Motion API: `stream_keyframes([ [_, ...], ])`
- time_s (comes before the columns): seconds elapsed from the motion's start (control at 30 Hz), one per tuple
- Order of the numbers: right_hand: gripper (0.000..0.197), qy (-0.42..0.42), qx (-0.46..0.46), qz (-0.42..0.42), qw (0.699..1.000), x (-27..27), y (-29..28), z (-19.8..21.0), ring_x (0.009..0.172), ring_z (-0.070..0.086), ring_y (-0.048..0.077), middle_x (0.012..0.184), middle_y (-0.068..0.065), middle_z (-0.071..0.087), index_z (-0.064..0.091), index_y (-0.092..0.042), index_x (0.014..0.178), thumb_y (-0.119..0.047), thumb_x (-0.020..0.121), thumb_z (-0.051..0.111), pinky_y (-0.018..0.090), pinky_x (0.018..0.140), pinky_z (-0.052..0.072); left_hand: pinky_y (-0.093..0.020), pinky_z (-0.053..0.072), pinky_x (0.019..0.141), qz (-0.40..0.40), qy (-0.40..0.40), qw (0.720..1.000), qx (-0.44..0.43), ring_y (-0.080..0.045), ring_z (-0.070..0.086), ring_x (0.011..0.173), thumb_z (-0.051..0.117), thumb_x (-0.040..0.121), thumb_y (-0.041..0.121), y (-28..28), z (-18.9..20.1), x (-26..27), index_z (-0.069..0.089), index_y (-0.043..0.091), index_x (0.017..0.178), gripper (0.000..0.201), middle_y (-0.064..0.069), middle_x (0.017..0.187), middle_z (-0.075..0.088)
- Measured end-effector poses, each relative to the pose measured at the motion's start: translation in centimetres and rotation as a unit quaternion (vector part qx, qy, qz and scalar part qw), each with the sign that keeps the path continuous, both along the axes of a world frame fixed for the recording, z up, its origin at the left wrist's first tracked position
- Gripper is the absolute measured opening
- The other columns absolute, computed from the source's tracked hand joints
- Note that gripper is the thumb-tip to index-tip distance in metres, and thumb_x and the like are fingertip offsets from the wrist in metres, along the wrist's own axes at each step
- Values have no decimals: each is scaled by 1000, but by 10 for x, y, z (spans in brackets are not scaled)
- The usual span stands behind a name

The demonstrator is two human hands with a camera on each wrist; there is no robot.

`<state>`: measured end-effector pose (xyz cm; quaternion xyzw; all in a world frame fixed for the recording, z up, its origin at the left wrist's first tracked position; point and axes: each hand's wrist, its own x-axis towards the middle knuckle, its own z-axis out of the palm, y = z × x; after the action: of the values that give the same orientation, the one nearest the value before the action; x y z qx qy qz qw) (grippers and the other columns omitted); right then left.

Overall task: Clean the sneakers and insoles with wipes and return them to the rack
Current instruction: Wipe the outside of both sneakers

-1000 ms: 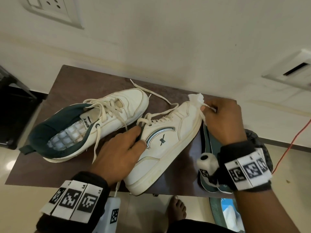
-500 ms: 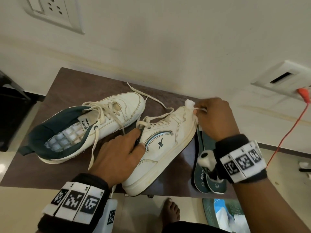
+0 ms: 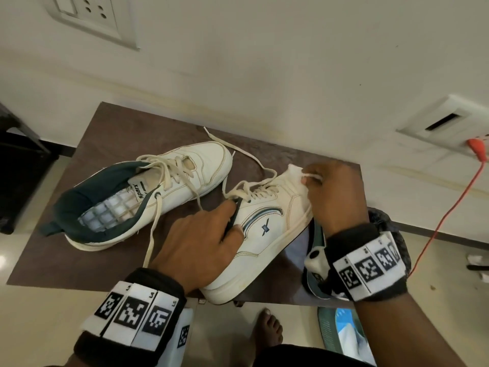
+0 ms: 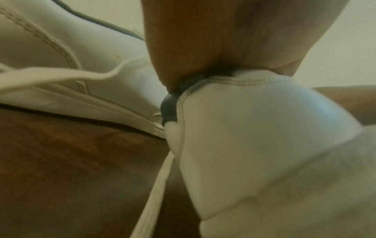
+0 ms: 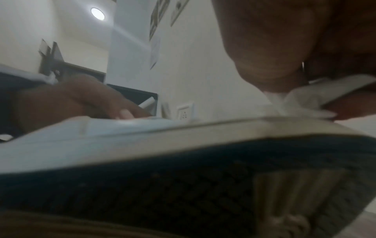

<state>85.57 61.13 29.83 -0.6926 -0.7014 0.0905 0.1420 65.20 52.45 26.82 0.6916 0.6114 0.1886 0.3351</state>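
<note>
Altogether two sneakers, two insoles, one wipe

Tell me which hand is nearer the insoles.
Right. The right hand works a wipe on the sneaker's toe directly above the insoles; the left hand grips the sneaker's collar, farther left.

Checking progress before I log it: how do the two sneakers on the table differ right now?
The right sneaker is held: the left hand grips its collar and the right hand presses a wipe on its toe. The left sneaker lies untouched. The left sneaker's opening faces the camera, showing a bare grid footbed; the right sneaker's opening is covered by the hand. Both are white with dark green lining and loose laces.
</note>
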Motion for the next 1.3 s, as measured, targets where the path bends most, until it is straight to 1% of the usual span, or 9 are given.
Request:
stream_keyframes([
  [0.23,24,-65,-57,49,995,-14,-23,11,95,65,24,102,6,72,73,-15,103,-6,86,59,27,81,45,-37,45,68,-8,-7,1000,11,-15,54,65,34,92,44,1,-4,-2,46,27,112,29,6,63,50],
  [0.4,21,46,-128,100,986,-35,-69,17,97,65,15,105,-1,71,73,-18,104,-15,85,66,25,88,47,-40,47,68,-10,-8,1000,10,-17,55,66,34,93,43,0,-4,-2,46,25,103,23,4,68,54],
  [0.53,15,112,-62,146,981,-60,-101,7,76,66,14,84,-3,71,75,-18,87,-17,77,63,35,70,56,-43,47,68,-4,-19,1000,4,-19,54,66,31,86,44,0,-5,-6,44,27,101,26,4,69,55],
  [0.67,15,97,23,61,993,-43,-87,-4,74,65,17,84,0,70,74,-15,91,-6,80,69,35,66,55,-41,46,67,-14,-25,999,19,-18,53,65,34,89,44,-1,-2,-4,46,25,103,26,4,64,51],
  [0.83,17,52,4,-14,999,-30,-60,-3,88,65,27,94,8,70,74,-11,97,-7,83,64,38,78,52,-34,41,63,-28,-28,998,39,-12,48,59,41,95,39,-3,-2,1,49,24,111,23,6,59,45],
  [0.97,15,142,-70,91,983,-52,-68,7,89,63,10,98,0,72,74,-13,98,-11,86,65,23,83,48,-35,44,61,-24,-54,998,28,-11,50,58,32,88,49,-3,-4,-3,50,29,100,30,9,60,48],
  [1.07,24,121,-154,157,968,-68,-71,3,103,60,12,113,8,67,68,-6,113,-13,91,61,19,90,41,-40,49,64,-9,-80,997,18,-11,55,61,25,81,56,-3,-7,-5,53,32,97,40,10,64,55],
  [1.17,15,115,-20,83,990,-57,-60,3,86,64,16,95,2,72,75,-15,94,-9,83,65,28,77,51,-39,47,61,-26,-62,997,40,-13,52,57,35,87,48,-3,-6,-3,51,31,99,26,8,58,50],
  [1.3,16,60,-27,4,998,-31,-44,3,83,66,23,88,6,73,76,-12,86,-8,82,62,32,74,52,-32,42,56,-64,-31,995,69,-13,47,53,40,90,42,-6,-2,6,49,31,101,18,10,54,41],
])
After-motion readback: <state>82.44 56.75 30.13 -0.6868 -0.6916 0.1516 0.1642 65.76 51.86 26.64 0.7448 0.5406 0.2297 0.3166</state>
